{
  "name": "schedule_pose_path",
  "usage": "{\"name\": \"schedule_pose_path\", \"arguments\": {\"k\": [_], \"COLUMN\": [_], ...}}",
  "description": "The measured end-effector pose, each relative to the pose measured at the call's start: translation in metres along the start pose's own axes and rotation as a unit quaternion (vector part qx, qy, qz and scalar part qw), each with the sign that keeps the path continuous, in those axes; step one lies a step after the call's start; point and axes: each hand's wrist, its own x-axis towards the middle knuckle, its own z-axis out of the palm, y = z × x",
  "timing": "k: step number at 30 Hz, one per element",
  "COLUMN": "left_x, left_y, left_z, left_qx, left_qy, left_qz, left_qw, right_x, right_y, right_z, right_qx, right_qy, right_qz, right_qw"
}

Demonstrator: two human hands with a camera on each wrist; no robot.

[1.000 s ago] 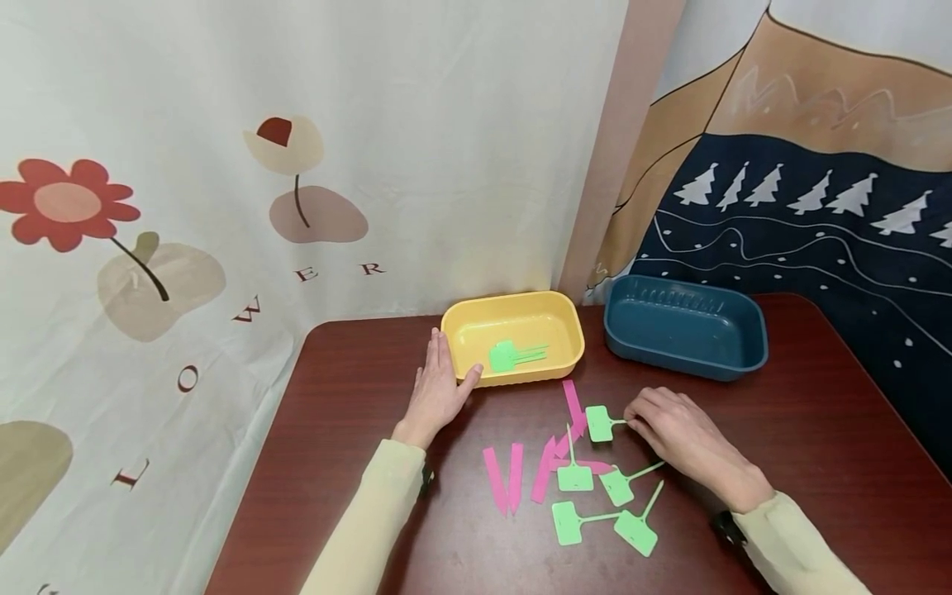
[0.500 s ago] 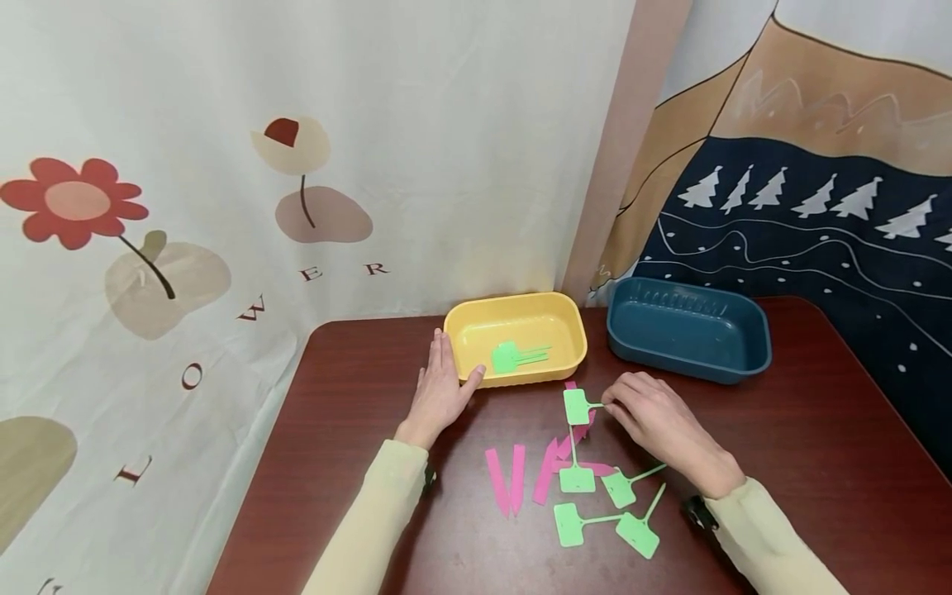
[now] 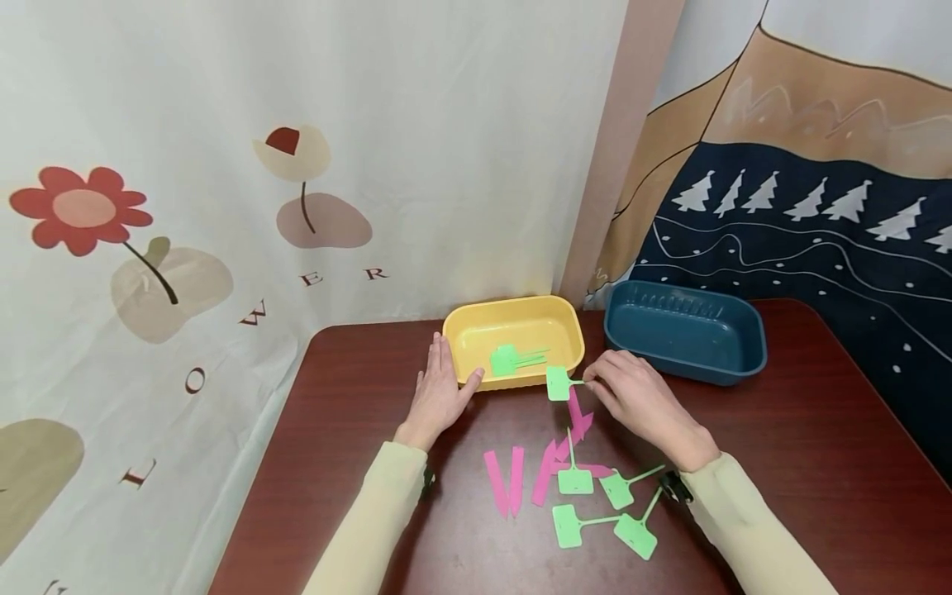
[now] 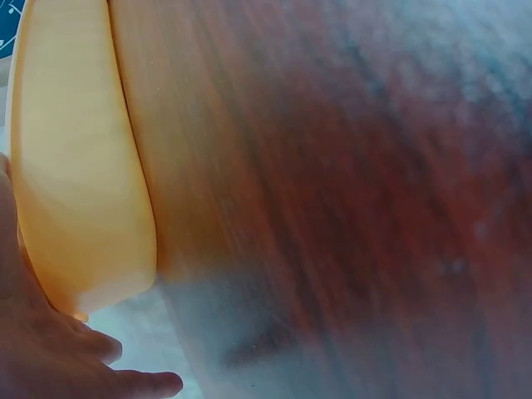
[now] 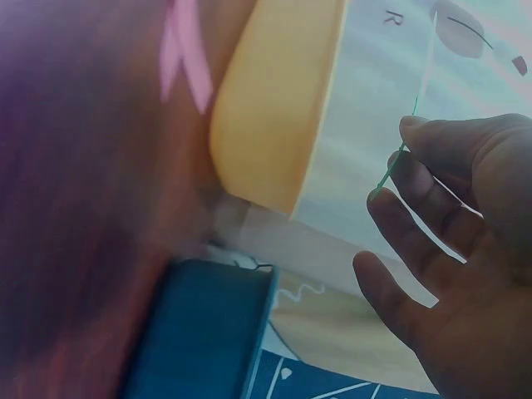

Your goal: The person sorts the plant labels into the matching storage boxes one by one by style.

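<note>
With twelve o'clock pointing away from the person, the right hand (image 3: 640, 401) pinches a green tag (image 3: 558, 383) by its stem – the tag's flat head shows across the near edge of the yellow tray (image 3: 513, 324), at about five o'clock from the tray's middle. At eight o'clock the left hand (image 3: 437, 392) is spread wide, fingers straight along the tray's wall and thumb at its near rim. A few green tags (image 3: 504, 360) lie inside the tray. The blue tray (image 3: 684, 335) stands at three o'clock. On the bench (image 3: 335, 397), pink strips (image 3: 516, 479) and four loose tags (image 3: 575, 481) lie between five and six o'clock.
</note>
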Motion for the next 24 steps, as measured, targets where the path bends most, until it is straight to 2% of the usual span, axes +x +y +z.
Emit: {"name": "schedule_pose_path", "arguments": {"k": [10, 18, 24], "left_x": [0.0, -0.001, 0.0], "left_y": [-0.003, -0.002, 0.001], "left_z": [0.001, -0.001, 0.0], "left_qx": [0.004, 0.007, 0.006], "left_qy": [0.004, -0.008, -0.006], "left_qz": [0.003, -0.004, 0.001], "left_qw": [1.0, 0.9999, 1.0], "right_x": [0.033, 0.059, 0.074], "right_y": [-0.009, -0.014, -0.013], "right_z": [-0.002, 0.0, 0.006], "right_qx": [0.008, 0.011, 0.012], "right_qy": [-0.007, -0.003, -0.019], "right_qz": [-0.002, -0.015, -0.008], "right_qw": [0.9999, 0.9998, 0.9997]}}
